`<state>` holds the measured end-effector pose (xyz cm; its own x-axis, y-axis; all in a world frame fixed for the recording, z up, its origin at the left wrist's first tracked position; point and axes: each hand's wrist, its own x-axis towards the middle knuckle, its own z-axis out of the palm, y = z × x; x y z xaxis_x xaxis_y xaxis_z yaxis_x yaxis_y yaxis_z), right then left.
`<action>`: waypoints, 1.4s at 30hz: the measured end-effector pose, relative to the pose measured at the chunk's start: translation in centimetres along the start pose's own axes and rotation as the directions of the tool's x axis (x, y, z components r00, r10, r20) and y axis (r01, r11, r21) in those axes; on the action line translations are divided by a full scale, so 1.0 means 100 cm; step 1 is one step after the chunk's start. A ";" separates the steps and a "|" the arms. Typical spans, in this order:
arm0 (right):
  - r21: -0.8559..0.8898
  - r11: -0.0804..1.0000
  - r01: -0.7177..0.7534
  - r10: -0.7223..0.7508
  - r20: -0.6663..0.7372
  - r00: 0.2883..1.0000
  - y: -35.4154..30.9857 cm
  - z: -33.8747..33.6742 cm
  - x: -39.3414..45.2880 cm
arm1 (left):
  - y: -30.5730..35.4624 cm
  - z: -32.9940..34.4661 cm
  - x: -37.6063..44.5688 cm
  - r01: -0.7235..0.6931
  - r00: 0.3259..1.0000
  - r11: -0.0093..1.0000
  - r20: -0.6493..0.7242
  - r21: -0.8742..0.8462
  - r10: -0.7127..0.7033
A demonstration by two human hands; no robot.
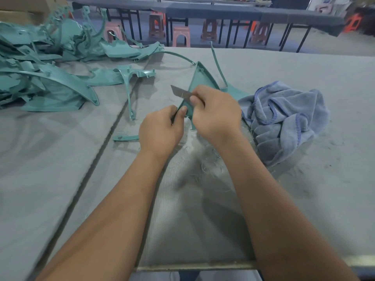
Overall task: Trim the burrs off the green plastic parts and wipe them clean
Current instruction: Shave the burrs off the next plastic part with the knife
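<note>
A triangular green plastic part [199, 78] stands tilted over the middle of the grey table [60, 159]. My left hand [160, 130] pinches its lower tip between thumb and fingers. My right hand [213, 112] grips a bare metal blade [180, 92], whose flat end lies against the part's left edge. Thin green shavings [205, 169] lie on the cloth beneath my hands. A crumpled blue towel [284, 120] sits just right of my right hand.
A big heap of green plastic parts [40, 63] fills the far left of the table. A curved green part [129, 86] and a small green strip [125, 137] lie left of my hands. Stools [180, 36] and dark benches stand beyond the far edge.
</note>
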<state>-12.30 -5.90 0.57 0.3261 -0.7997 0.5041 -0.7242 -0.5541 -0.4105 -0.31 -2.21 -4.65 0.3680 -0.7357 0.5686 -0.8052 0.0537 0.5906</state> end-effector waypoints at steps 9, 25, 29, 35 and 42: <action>-0.023 0.999 -0.047 0.044 -0.104 0.994 0.003 -0.011 0.031 | 0.002 -0.002 -0.002 -0.091 0.996 0.996 -0.007 0.013 0.091; 0.075 0.991 -0.108 0.110 -0.029 0.993 0.020 0.018 -0.006 | -0.007 0.003 0.005 0.079 0.997 0.997 0.002 -0.019 -0.079; 0.252 0.958 -0.138 0.168 -0.101 0.981 0.033 0.016 -0.013 | -0.002 0.001 0.002 0.020 1.000 0.999 0.005 0.025 -0.020; 0.812 0.472 -0.345 0.591 -0.001 0.807 0.054 0.003 -0.005 | 0.003 -0.009 -0.005 -0.116 0.993 0.992 0.004 0.043 0.116; 0.941 -0.149 -0.303 0.554 0.333 0.763 0.062 -0.008 -0.004 | 0.005 -0.017 -0.003 -0.515 0.849 0.840 -0.034 0.171 0.527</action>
<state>-17.40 -8.81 -1.62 0.0499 -0.9941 -0.0963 0.5812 0.1073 -0.8067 -0.04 -0.77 -3.53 -0.0963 -0.5733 0.8137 -0.9454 0.3083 0.1054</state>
